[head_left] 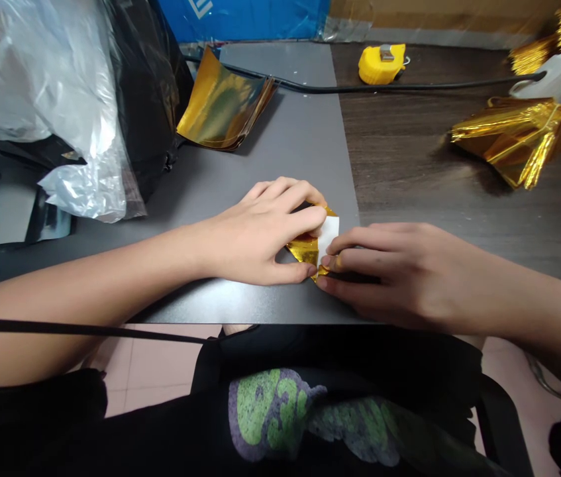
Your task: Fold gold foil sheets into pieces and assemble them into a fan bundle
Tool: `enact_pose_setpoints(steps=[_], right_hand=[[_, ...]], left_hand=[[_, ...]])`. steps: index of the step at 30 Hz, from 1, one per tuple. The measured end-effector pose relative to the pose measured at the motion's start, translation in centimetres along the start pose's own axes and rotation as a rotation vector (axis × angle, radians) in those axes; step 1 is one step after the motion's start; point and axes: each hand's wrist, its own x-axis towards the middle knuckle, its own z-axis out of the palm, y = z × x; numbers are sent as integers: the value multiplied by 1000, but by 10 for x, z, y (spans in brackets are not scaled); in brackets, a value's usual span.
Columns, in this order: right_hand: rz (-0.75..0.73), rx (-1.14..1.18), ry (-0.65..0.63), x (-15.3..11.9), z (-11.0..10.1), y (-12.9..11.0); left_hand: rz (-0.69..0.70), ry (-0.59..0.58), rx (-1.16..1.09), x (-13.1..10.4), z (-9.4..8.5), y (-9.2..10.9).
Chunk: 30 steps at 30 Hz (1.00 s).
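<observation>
A small piece of gold foil paper (304, 251) lies on the grey part of the table near its front edge, partly folded, with a white section (328, 230) showing on its right side. My left hand (265, 232) rests over it from the left, fingers bent and pressing it down, thumb at its lower edge. From the right, my right hand (404, 265) pinches the lower right edge of the same paper between thumb and fingers. Both hands hide much of the folded shape.
A curved stack of gold foil sheets (225, 103) sits behind my hands. A yellow tape measure (382, 64), a black cable (310, 88) and tied gold foil bundles (518, 136) lie farther back. Plastic bags (81, 86) stand at left; a blue box (250, 20) is at the back.
</observation>
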Motion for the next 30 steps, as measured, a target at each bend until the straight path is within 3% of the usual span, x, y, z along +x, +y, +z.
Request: enact_pose_setpoints(steps=[9, 19, 30], right_hand=[[-33, 113, 82, -1, -2, 9], [1, 220, 37, 1, -3, 15], [-14, 287, 141, 2, 7, 27]], left_hand=[[2, -3, 1, 0, 0, 0], [7, 17, 17, 1, -1, 1], [85, -2, 6, 3, -7, -7]])
